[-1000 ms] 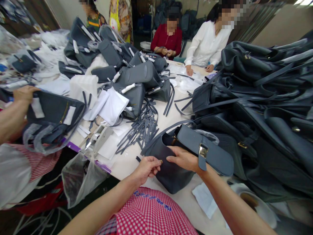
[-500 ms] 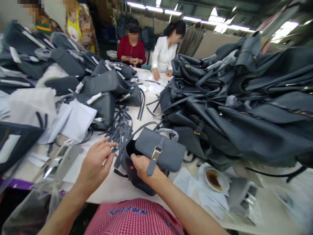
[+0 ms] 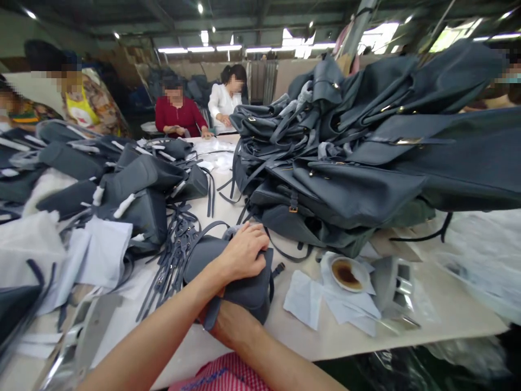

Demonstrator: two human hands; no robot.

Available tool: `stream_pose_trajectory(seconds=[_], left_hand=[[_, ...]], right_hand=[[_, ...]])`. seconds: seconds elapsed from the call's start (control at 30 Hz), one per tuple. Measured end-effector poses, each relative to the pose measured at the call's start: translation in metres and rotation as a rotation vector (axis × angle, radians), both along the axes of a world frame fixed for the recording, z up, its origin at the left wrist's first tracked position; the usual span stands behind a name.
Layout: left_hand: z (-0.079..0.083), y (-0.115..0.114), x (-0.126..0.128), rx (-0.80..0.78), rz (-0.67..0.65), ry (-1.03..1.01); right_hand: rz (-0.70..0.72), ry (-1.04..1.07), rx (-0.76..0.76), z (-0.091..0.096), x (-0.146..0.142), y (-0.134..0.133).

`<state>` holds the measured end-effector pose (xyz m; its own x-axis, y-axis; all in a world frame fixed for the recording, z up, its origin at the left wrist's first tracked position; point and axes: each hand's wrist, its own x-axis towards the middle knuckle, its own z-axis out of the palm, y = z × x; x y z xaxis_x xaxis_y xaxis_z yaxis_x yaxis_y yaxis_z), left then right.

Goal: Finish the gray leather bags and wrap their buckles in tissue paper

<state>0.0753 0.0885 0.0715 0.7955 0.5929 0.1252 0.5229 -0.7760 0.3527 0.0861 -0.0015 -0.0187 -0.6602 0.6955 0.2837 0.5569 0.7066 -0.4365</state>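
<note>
A dark blue-grey flap bag (image 3: 248, 296) stands on the table in front of me. My left hand (image 3: 246, 250) lies across its top, fingers together and curled over the far right side of the flap. Lower down, my right hand (image 3: 232, 325) is at the front of the bag, crossed beneath my left forearm. Its fingers go in under the flap and strap and are hidden. Left of the bag lies a bundle of thin buckled straps (image 3: 173, 250).
Bags are heaped high at right (image 3: 358, 184), others at left (image 3: 142, 179). White sheets (image 3: 303, 298), a dish of brown liquid (image 3: 347, 273) and a metal-fitted grey holder (image 3: 393, 288) lie at right. Several people work across the table, one in a red top (image 3: 179, 111).
My left hand has moved from beside the straps onto the bag's top. The bag has turned, so its buckle no longer shows. The right hand is now lower and partly covered. The view has swung right.
</note>
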Motion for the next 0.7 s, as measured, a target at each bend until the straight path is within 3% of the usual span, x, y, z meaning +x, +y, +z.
stream_pose_trajectory(seconds=[0.2,0.27,0.37,0.53,0.6,0.63,0.7], left_hand=[[-0.009,-0.017,0.001,0.038,0.199,0.107],[-0.008,-0.015,0.001,0.033,0.207,0.129],[0.000,-0.005,-0.015,-0.095,0.180,0.090],[0.009,0.001,-0.049,-0.222,0.210,0.023],[0.007,-0.004,-0.056,-0.213,0.219,0.000],[0.006,-0.007,-0.058,-0.212,0.224,-0.011],[0.003,-0.012,-0.058,-0.211,0.234,-0.030]], right_hand=[[-0.121,0.011,-0.053,0.004,0.003,-0.004],[-0.103,-0.004,-0.071,0.006,0.004,-0.006],[-0.050,-0.012,-0.009,0.004,0.011,-0.011],[-0.013,0.313,0.148,0.003,0.037,-0.031],[-0.060,0.505,0.061,0.006,0.052,-0.038],[-0.154,0.607,-0.044,0.007,0.059,-0.040],[-0.481,0.817,-0.335,0.011,0.073,-0.040]])
